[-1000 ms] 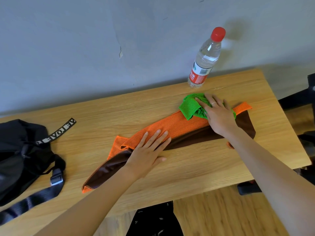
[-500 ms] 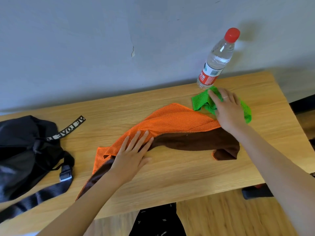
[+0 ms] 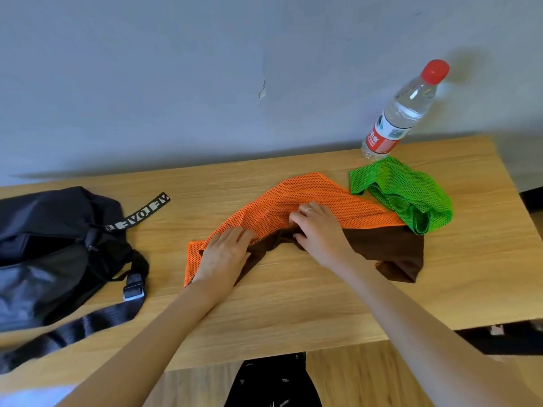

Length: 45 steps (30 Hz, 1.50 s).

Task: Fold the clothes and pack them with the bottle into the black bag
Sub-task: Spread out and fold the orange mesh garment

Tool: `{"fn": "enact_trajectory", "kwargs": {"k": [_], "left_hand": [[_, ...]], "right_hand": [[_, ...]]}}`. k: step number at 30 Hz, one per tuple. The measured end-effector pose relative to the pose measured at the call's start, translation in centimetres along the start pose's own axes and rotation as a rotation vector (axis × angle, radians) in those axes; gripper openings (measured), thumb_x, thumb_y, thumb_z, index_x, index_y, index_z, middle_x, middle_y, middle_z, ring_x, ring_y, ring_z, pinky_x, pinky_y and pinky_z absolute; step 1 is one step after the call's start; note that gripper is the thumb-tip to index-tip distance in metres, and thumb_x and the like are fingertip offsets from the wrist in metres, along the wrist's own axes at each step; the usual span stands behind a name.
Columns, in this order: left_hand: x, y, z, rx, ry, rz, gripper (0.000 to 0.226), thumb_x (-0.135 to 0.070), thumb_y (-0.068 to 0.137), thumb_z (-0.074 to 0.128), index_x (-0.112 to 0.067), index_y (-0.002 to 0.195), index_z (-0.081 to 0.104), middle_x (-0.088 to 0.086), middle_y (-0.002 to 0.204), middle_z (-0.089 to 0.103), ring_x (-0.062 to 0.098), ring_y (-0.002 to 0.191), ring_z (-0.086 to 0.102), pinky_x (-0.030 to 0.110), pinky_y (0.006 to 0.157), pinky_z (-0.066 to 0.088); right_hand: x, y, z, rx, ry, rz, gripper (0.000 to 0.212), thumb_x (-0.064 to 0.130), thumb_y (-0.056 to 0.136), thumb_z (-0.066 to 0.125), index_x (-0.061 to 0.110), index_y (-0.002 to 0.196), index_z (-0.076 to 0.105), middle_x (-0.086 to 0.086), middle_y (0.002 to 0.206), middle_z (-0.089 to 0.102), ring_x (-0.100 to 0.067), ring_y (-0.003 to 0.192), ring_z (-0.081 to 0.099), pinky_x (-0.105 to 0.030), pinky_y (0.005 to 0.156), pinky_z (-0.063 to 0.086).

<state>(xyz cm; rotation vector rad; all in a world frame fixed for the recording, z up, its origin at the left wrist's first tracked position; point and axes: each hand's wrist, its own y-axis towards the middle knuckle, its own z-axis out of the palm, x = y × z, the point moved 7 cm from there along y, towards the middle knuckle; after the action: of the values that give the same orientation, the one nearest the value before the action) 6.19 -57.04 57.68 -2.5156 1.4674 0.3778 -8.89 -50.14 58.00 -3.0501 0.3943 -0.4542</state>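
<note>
Light wooden surface [image 3: 293, 304]. Left hand [image 3: 224, 255], fingers together, flat, presses orange-and-brown mesh garment [image 3: 308, 198] at centre. Right hand [image 3: 321, 233], fingers curled, pinches its fold. Black fabric bag [image 3: 44, 248] at 9 o'clock. Green mesh garment [image 3: 405, 189], clear red-capped plastic bottle [image 3: 402, 113] at 2 o'clock.

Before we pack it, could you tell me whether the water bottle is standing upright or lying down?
Upright: the bottle stands on its base at the table's far edge, red cap on top; its lean looks like lens distortion.
</note>
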Motion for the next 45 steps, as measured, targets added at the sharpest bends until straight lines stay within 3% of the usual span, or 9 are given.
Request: {"fn": "enact_trajectory", "kwargs": {"k": [5, 8, 12, 17, 20, 24, 32, 36, 45], "left_hand": [[2.0, -0.3, -1.9, -0.094, -0.001, -0.091, 0.022, 0.007, 0.064, 0.053, -0.011, 0.078, 0.056, 0.007, 0.081, 0.058, 0.031, 0.075, 0.059, 0.039, 0.067, 0.045], [4.6, 0.1, -2.8, -0.160, -0.029, -0.230, 0.035, 0.018, 0.058, 0.055, -0.013, 0.074, 0.052, 0.007, 0.084, 0.058, 0.032, 0.080, 0.057, 0.040, 0.071, 0.043], [6.2, 0.2, -3.9, -0.232, -0.023, -0.309, 0.040, 0.017, 0.063, 0.063, -0.010, 0.094, 0.060, 0.010, 0.099, 0.056, 0.032, 0.094, 0.053, 0.042, 0.079, 0.043], [2.8, -0.9, -2.6, -0.085, 0.014, -0.032, 0.056, -0.007, 0.063, 0.070, -0.019, 0.117, 0.057, 0.004, 0.117, 0.051, 0.024, 0.110, 0.043, 0.039, 0.088, 0.038], [1.3, -1.5, -1.5, -0.058, 0.051, 0.050, 0.053, -0.014, 0.065, 0.066, -0.021, 0.117, 0.058, 0.000, 0.115, 0.052, 0.021, 0.107, 0.044, 0.034, 0.083, 0.039], [2.5, -1.6, -0.9, -0.096, 0.069, 0.019, 0.046, -0.004, 0.063, 0.074, -0.018, 0.104, 0.062, 0.001, 0.101, 0.057, 0.021, 0.098, 0.046, 0.037, 0.076, 0.044], [2.9, -1.2, -2.8, -0.200, 0.057, 0.039, 0.023, -0.007, 0.068, 0.077, -0.017, 0.081, 0.060, -0.003, 0.082, 0.059, 0.022, 0.079, 0.055, 0.031, 0.072, 0.030], [3.6, -1.2, -5.2, -0.228, 0.015, 0.002, 0.029, 0.001, 0.065, 0.076, -0.015, 0.080, 0.057, -0.001, 0.081, 0.057, 0.022, 0.075, 0.058, 0.031, 0.072, 0.031], [5.1, -1.2, -13.2, -0.363, 0.025, -0.082, 0.029, 0.008, 0.063, 0.069, -0.013, 0.074, 0.053, -0.003, 0.075, 0.054, 0.021, 0.065, 0.052, 0.028, 0.067, 0.029]], "right_hand": [[2.3, -0.7, 0.7, 0.091, 0.207, -0.003, 0.013, 0.005, 0.084, 0.060, 0.015, 0.090, 0.056, 0.005, 0.090, 0.054, -0.012, 0.077, 0.048, -0.024, 0.062, 0.035], [4.6, -1.2, 1.1, 0.130, 0.294, -0.041, 0.012, 0.011, 0.085, 0.063, 0.018, 0.091, 0.056, 0.014, 0.084, 0.048, 0.000, 0.072, 0.042, -0.018, 0.059, 0.032], [6.8, -1.3, 1.8, 0.176, 0.374, -0.084, 0.009, 0.022, 0.091, 0.059, 0.019, 0.099, 0.062, 0.011, 0.088, 0.061, 0.002, 0.075, 0.046, -0.022, 0.063, 0.041], [3.7, 1.4, -0.1, -0.014, 0.335, 0.048, 0.017, 0.018, 0.093, 0.056, 0.015, 0.108, 0.063, 0.004, 0.094, 0.065, -0.003, 0.065, 0.055, -0.019, 0.056, 0.046], [-0.5, 3.1, -2.1, -0.169, 0.269, 0.229, 0.023, 0.017, 0.093, 0.055, 0.013, 0.116, 0.060, -0.003, 0.107, 0.063, -0.010, 0.084, 0.056, -0.014, 0.067, 0.044], [-5.2, 4.7, -3.0, -0.132, 0.176, 0.467, 0.036, 0.024, 0.095, 0.052, 0.009, 0.128, 0.051, -0.016, 0.130, 0.050, -0.029, 0.126, 0.040, -0.040, 0.101, 0.041], [-5.7, 7.0, -1.5, 0.013, 0.206, 0.482, 0.023, 0.030, 0.087, 0.064, 0.013, 0.103, 0.062, -0.010, 0.122, 0.053, -0.033, 0.126, 0.035, -0.048, 0.110, 0.020], [-4.9, 6.7, -3.0, -0.075, 0.524, 0.443, 0.010, 0.015, 0.086, 0.066, 0.012, 0.089, 0.056, -0.002, 0.090, 0.057, -0.024, 0.095, 0.056, -0.033, 0.086, 0.040], [-5.0, 5.4, -10.4, -0.154, 0.935, 0.404, 0.033, -0.002, 0.082, 0.065, 0.020, 0.105, 0.059, -0.001, 0.099, 0.063, -0.010, 0.084, 0.060, -0.020, 0.067, 0.045]]}}
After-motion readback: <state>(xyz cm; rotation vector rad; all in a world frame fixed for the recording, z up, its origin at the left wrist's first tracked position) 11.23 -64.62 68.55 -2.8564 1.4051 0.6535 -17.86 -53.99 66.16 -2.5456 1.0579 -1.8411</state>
